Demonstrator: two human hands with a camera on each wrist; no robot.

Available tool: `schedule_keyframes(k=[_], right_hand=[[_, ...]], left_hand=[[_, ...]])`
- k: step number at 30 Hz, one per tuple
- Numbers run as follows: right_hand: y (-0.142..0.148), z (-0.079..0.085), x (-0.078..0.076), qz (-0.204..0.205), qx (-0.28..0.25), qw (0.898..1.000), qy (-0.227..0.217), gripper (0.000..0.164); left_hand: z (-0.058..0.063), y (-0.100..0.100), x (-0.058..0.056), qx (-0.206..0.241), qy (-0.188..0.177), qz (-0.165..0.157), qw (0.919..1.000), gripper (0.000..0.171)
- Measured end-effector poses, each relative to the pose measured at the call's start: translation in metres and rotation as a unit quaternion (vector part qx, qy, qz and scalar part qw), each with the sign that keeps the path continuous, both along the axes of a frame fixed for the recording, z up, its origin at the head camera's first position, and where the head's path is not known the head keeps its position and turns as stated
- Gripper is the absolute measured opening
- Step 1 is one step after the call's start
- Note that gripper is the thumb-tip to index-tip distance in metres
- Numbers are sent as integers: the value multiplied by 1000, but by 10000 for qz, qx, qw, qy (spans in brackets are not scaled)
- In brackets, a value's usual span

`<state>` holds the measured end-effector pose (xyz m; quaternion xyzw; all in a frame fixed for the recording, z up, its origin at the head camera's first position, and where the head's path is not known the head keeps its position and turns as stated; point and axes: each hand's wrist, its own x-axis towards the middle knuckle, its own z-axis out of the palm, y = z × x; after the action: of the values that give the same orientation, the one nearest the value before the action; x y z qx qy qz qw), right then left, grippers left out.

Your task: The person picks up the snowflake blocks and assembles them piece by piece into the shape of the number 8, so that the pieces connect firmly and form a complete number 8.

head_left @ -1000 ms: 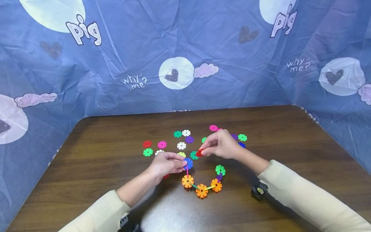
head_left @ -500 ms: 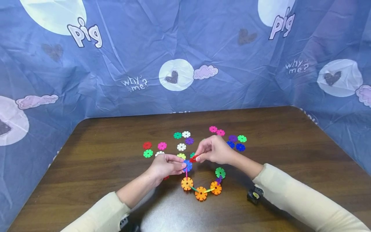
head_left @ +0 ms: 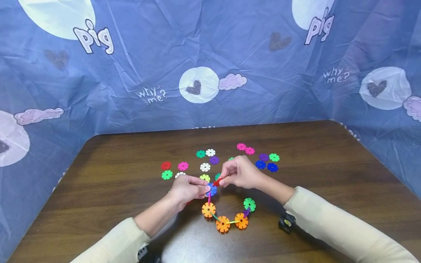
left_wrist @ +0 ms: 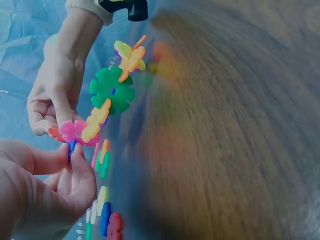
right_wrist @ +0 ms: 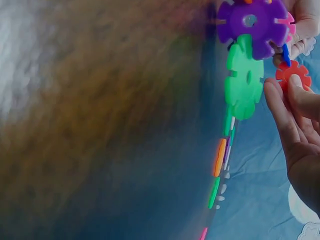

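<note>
My left hand (head_left: 188, 190) pinches a blue notched building disc (head_left: 212, 189) between thumb and fingers. From that disc hangs a curved chain of slotted-together discs: a pink disc (left_wrist: 73, 130), orange discs (head_left: 223, 224) with a green disc (left_wrist: 112, 90) and a yellow one between them, a purple disc (right_wrist: 251, 21), and a light green disc (head_left: 249, 204) at the free end. My right hand (head_left: 242, 171) pinches a red disc (right_wrist: 293, 75), whose edge meets the blue disc's edge at the upper right. Fingertips partly cover both discs.
Loose discs lie flat on the brown table beyond the hands, among them white (head_left: 205, 167), pink (head_left: 183, 166), dark blue (head_left: 272, 167) and green (head_left: 167, 175) ones. Another red disc is mostly hidden by my left wrist. A blue printed cloth (head_left: 131, 73) hangs behind the table.
My right hand has moved left and slightly down, bringing the red disc against the blue one. The chain's lower part has shifted a little toward me; my left hand keeps its pinch.
</note>
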<state>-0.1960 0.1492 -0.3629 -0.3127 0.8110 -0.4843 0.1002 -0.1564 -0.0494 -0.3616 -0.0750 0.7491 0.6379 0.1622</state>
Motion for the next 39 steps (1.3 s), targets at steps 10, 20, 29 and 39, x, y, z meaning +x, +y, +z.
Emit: schedule_keyframes(k=[10, 20, 29, 39], right_hand=[[2, 1, -4, 203, 50, 9998, 49, 7], [2, 10, -10, 596, 351, 9976, 11, 9], [0, 12, -11, 579, 467, 9972, -53, 12], [2, 10, -11, 465, 533, 9974, -144, 12]], left_hand=[[6, -3, -4, 49, -261, -301, 9992, 21], [7, -8, -6, 423, -594, -1198, 9901, 22], [7, -6, -5, -23, -342, -1015, 9942, 18], [7, -7, -5, 125, -309, -972, 9947, 20]])
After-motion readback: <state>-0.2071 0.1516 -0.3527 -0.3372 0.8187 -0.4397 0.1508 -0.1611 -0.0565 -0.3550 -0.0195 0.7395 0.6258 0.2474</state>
